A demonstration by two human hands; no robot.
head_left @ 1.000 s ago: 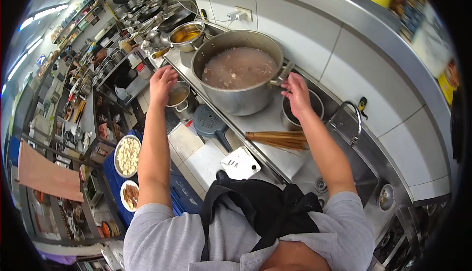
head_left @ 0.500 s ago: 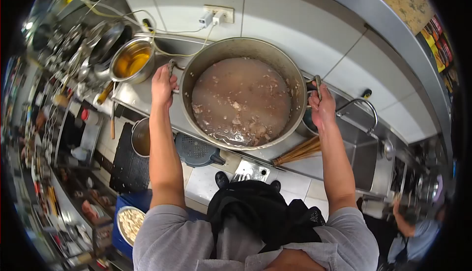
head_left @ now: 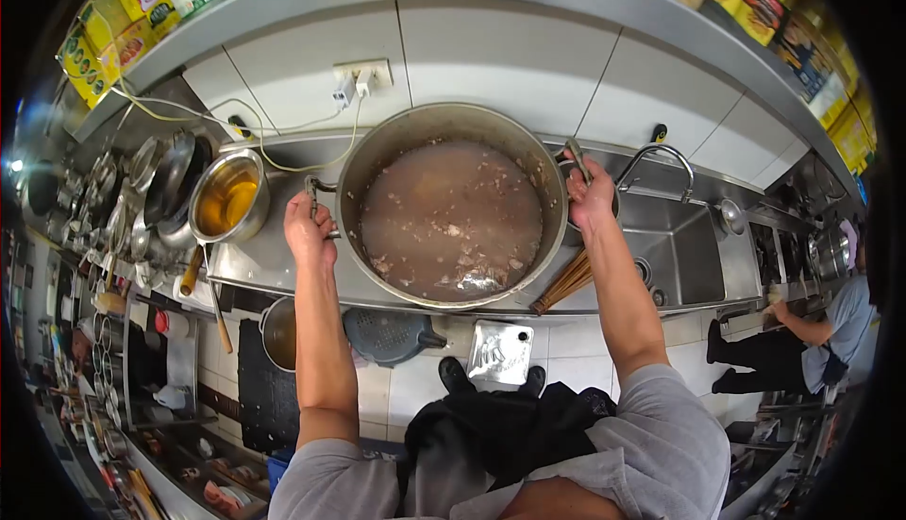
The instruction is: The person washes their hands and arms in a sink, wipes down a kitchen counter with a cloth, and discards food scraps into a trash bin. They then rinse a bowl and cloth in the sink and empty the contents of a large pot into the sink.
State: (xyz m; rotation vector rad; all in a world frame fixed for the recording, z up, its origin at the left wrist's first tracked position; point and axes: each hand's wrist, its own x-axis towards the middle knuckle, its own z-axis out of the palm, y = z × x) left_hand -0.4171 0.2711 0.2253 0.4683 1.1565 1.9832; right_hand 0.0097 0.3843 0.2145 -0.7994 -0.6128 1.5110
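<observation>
A large metal stockpot (head_left: pixel 346 246) is in the middle of the head view, over the steel counter. Murky brownish liquid (head_left: pixel 444 209) with bits of meat fills much of it. My left hand (head_left: pixel 310 229) is closed around the pot's left handle. On the opposite side, my right hand (head_left: pixel 590 192) grips the right handle. I cannot tell whether the pot's base touches the counter. Left of the pot stands a steel bowl (head_left: pixel 229 196) with amber liquid. A bundle of thin wooden sticks (head_left: pixel 566 282) lies beside the pot, below my right hand.
A sink (head_left: pixel 694 251) with a curved faucet (head_left: pixel 675 154) is to the right. A power cord (head_left: pixel 357 128) hangs from a wall outlet (head_left: pixel 376 71) behind the pot. On the floor are a grey plastic basin (head_left: pixel 385 333) and another pot (head_left: pixel 279 333). Another person (head_left: pixel 835 331) stands far right.
My view has tilted up and turned, showing more of the upper shelf and the sink. Both hands still hold the stockpot's handles. The other person at right now shows more fully.
</observation>
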